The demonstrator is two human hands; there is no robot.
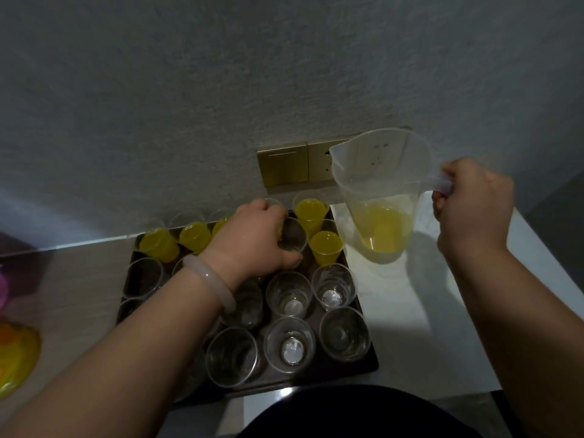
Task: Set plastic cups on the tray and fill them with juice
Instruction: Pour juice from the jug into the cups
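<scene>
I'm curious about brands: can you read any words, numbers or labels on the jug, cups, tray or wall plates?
None can be read. The jug shows no legible markings, the cups and tray are plain, and the wall plates show only a faint line and socket holes.

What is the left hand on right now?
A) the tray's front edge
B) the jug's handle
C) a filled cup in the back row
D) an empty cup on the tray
D: the left hand curls round an empty cup standing on the tray, while the right hand holds the jug by its handle.
</scene>
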